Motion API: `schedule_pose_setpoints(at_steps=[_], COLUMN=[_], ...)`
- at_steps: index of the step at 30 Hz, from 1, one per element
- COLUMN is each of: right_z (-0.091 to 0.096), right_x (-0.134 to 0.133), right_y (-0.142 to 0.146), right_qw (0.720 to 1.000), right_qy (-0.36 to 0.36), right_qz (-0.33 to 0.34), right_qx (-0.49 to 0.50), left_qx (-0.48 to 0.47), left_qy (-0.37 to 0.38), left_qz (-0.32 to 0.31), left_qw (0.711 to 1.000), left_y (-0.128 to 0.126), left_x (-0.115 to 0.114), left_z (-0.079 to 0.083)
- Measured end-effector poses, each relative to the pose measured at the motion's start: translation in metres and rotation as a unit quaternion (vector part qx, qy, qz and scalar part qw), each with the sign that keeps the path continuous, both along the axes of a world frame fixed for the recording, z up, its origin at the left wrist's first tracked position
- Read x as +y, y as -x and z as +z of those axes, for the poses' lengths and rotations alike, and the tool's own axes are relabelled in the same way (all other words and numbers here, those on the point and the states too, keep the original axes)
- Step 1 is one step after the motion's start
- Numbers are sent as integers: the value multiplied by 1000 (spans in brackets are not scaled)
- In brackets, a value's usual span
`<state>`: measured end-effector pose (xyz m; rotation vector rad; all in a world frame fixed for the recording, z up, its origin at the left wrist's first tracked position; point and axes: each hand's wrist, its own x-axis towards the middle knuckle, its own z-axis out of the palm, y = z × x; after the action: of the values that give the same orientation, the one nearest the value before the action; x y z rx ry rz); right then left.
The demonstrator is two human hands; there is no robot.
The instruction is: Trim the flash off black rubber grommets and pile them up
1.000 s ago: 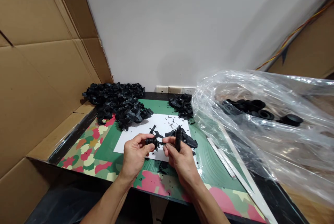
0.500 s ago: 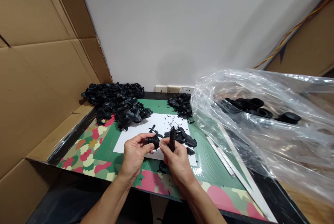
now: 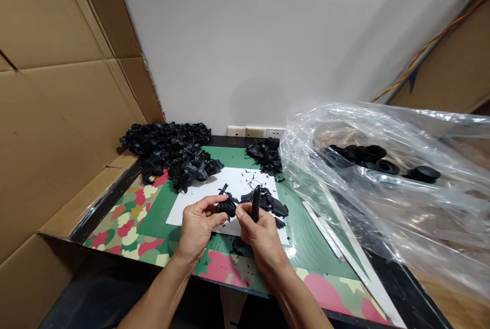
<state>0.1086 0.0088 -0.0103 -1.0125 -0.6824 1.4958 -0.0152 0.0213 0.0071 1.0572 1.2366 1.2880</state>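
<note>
Facing inward, 2 hands close together, left pinching ribbed part

A sheet lies on the worktop, loose scraps on it; above its near half, a part sits between the left fingers and right fingers. Behind, one heap lies left, another heap right. Cardboard stands leftmost; a bag with further parts inside lies rightmost.
</note>
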Motion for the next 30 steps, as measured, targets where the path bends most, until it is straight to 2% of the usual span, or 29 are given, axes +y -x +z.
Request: schedule_pose_setpoints(at_steps=[15, 18, 21, 26, 30], right_z=[-1, -1, -1, 0, 4], right_x=[5, 5, 3, -1, 1], right_y=[2, -4, -11, -9, 0], right_qw=[1000, 1000, 999, 987, 982], right_qy=[-7, -16, -30, -97, -112], right_qz=[26, 26, -3, -14, -13], right_qx=[17, -3, -42, -124, -154], left_qx=[-29, -59, -94, -121, -101], left_qy=[25, 65, 109, 128, 114], left_qz=[-22, -6, 10, -10, -39], left_qw=[999, 996, 990, 984, 988], left_y=[3, 4, 6, 4, -1], left_x=[1, 4, 6, 5, 0], left_z=[5, 6, 4, 2, 4])
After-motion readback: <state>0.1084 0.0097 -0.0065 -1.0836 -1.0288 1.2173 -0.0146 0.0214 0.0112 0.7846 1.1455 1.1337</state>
